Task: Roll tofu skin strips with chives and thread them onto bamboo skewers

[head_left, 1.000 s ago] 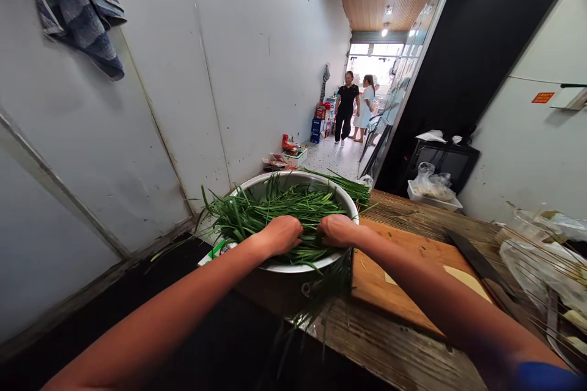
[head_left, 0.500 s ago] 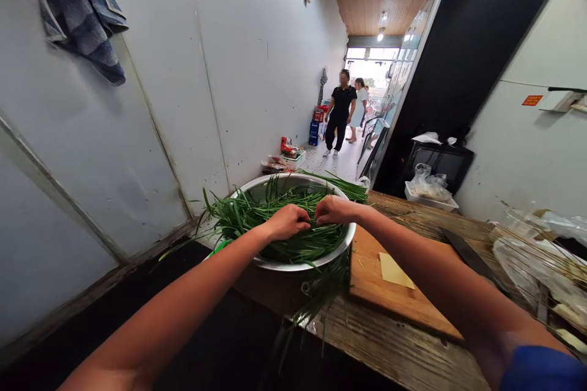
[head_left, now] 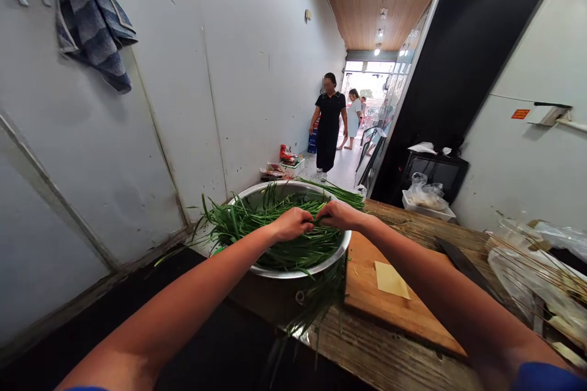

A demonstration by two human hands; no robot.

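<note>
A wide metal basin (head_left: 300, 272) stands on the wooden table, heaped with long green chives (head_left: 261, 215). Over the pile, my left hand (head_left: 292, 223) and my right hand (head_left: 340, 216) meet almost fingertip to fingertip. Both are pinched closed on a few chives that run between them. More chives (head_left: 316, 308) hang over the table's front edge, below the basin, and another bunch (head_left: 339, 193) lies behind its rim. Beside the basin, under my right forearm, is a wooden cutting board (head_left: 362, 284) with a pale yellow square (head_left: 392, 280) on it.
A dark, flat blade (head_left: 463, 264) lies past the board. Farther right are plastic bags and thin skewers (head_left: 518, 269). A white tub (head_left: 428, 204) with a bag stands behind the table. A person in black (head_left: 328, 122) is in the passage; others are near the doorway.
My fingertips have come closer together, and chives now show between them. The person in black has walked nearer. My view has shifted slightly.
</note>
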